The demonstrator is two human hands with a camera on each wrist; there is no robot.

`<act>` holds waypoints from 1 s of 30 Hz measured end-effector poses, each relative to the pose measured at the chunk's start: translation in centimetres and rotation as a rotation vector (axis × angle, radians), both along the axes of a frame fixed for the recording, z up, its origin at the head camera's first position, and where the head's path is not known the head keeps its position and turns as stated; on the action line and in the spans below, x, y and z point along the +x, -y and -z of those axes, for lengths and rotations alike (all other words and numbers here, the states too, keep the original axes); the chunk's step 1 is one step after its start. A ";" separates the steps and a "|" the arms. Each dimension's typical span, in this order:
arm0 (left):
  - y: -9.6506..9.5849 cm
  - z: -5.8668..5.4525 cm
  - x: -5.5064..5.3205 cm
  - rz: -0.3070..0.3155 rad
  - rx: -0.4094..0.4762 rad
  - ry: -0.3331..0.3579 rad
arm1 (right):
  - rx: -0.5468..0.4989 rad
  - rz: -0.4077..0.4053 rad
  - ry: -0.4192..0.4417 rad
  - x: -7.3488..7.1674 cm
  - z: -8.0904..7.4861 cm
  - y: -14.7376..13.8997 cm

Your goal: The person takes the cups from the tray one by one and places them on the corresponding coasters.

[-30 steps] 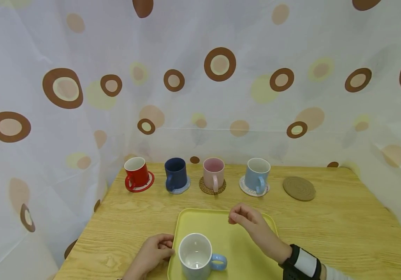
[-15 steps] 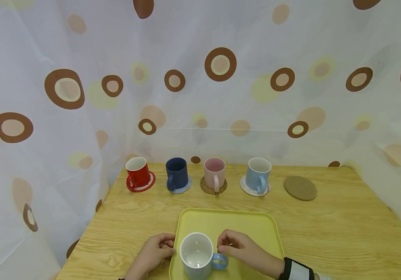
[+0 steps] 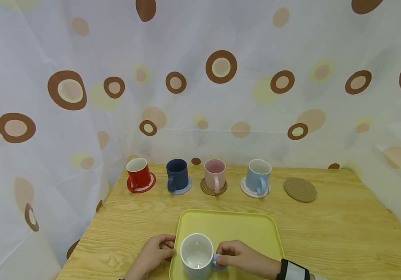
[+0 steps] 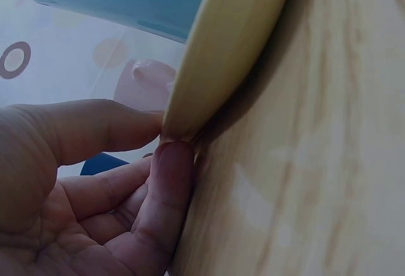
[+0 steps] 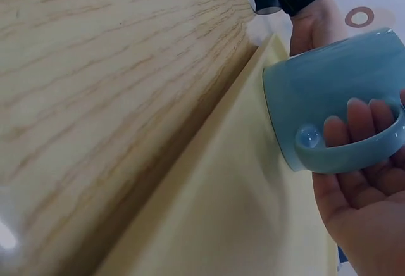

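Observation:
A light blue mug (image 3: 196,254) with a white inside stands upright on the left part of a yellow tray (image 3: 246,229). My right hand (image 3: 244,258) grips its handle; in the right wrist view several fingertips (image 5: 361,121) pass through the handle loop (image 5: 354,154). At the tray's left side, my left hand (image 3: 155,251) pinches the rim. The left wrist view shows the thumb (image 4: 107,127) on top of the tray edge (image 4: 221,54) and a finger (image 4: 171,187) below, close to the tabletop.
Along the back of the wooden table (image 3: 344,225), a red mug (image 3: 140,174), a dark blue mug (image 3: 178,175), a pink mug (image 3: 213,174) and another light blue mug (image 3: 256,177) stand on coasters. A bare tan coaster (image 3: 300,189) lies at their right. A patterned curtain (image 3: 249,46) hangs behind.
My right hand has come down and left from over the tray's far right to the mug's handle, and its fingers have closed on it. The left hand stays at the rim.

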State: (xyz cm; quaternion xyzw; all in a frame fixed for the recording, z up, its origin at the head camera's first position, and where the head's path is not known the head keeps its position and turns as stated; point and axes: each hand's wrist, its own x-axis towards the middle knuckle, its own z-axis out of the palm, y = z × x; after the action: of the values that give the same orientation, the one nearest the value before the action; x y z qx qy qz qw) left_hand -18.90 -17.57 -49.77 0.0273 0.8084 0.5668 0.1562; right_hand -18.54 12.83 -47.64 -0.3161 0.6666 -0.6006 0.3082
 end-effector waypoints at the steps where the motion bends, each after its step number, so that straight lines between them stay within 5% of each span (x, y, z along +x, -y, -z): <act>1: 0.0 0.0 0.0 0.000 -0.003 0.002 | 0.000 -0.008 0.013 0.0 0.1 0.0; 15: 0.0 0.1 0.2 -0.010 -0.008 -0.007 | -0.104 -0.127 0.107 -0.4 1.1 -0.1; 30: 0.0 -0.1 0.1 -0.007 -0.028 -0.017 | -0.082 -0.081 0.097 0.0 0.9 0.2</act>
State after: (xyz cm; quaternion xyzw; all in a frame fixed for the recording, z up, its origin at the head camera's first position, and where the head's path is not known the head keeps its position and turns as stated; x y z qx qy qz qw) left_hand -18.79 -17.52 -49.62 0.0271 0.8176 0.5559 0.1475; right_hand -18.57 12.58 -48.58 -0.3255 0.6123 -0.6293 0.3509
